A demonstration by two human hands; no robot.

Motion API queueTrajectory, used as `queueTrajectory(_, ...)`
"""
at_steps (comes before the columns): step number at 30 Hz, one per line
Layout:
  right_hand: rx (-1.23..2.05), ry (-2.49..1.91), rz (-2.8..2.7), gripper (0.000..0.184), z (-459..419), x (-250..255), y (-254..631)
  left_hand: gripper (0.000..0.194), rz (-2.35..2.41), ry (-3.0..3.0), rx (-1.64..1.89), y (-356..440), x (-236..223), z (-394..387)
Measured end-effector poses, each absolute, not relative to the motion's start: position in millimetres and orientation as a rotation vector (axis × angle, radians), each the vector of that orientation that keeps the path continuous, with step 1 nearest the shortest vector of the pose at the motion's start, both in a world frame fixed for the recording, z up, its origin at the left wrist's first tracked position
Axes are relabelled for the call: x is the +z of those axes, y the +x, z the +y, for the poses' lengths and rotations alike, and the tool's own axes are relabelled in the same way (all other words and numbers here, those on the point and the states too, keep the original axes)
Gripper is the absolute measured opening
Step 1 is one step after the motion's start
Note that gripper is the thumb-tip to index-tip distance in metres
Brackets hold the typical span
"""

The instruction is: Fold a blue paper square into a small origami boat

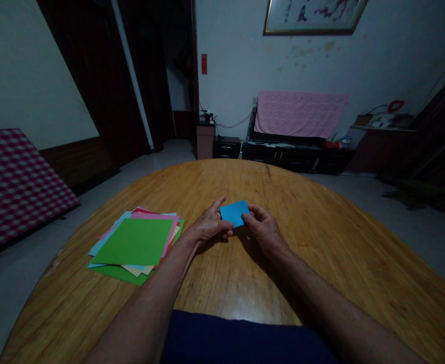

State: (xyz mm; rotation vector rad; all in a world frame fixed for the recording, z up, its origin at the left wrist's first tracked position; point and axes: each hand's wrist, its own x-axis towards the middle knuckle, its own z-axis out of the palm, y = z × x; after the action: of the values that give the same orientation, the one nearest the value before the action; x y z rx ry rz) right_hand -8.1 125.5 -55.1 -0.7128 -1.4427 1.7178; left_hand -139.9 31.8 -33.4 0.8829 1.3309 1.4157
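A small blue square of paper (233,212), perhaps folded, is held between my two hands above the wooden table. My left hand (212,222) grips its left side, thumb lying on the lower edge and index finger stretched out past the upper left corner. On the right side, my right hand (263,227) pinches the paper with the thumb on top and the fingers behind. What lies beneath the paper is hidden. To the left of my left forearm rests a loose stack of colored paper sheets (135,241), a green one on top, with pink, light blue and cream edges sticking out.
The round wooden table (321,253) spreads around my arms. A red-and-white checked cloth (17,187) covers something at the far left. Beyond the table stand a low black cabinet (283,155) and a screen draped with a pink cloth (300,114).
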Motion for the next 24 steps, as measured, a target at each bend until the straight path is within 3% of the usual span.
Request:
queueTrajectory(4,1.874,-0.689,-1.521,0.036,116,-48,-5,0.097,1.327,0.903,1.437,-141,-35,32)
queueTrajectory(9,1.845,-0.720,-1.601,0.028,111,-47,-4,0.097,1.305,0.918,1.410,-142,-35,31)
queueTrajectory(15,1.913,-0.647,-1.598,0.032,119,-51,-4,0.100,1.331,0.955,1.371,-144,-33,31)
queueTrajectory(24,1.689,-0.741,-1.507,0.037,147,-55,9,0.096,1.474,1.012,1.364,-146,-26,29)
